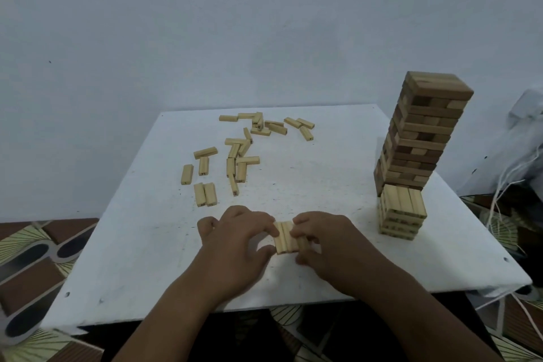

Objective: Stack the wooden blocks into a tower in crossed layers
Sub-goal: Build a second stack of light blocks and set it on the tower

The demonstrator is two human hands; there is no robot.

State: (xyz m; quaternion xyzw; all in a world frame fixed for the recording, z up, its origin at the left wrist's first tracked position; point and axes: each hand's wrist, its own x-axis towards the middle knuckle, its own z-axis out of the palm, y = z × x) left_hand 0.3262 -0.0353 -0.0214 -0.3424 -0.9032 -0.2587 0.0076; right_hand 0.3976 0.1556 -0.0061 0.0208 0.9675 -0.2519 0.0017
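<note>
Both hands, left and right, fingers pinching blocks together on bench; tower far right.

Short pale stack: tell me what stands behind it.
Right behind the pale stack stands the tall darker tower, rising well above it, with the white wall beyond. The stack hides the tower's lowest layers, so I cannot tell whether they touch.

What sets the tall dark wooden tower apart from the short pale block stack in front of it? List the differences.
1. The tall dark wooden tower rises many layers; the short pale block stack has only a few.
2. The tower mixes brown and tan blocks; the stack is uniformly pale.
3. The tower stands farther back; the stack sits nearer the person, just in front of it.

Both stand on the white table, built in crossed layers.
</note>
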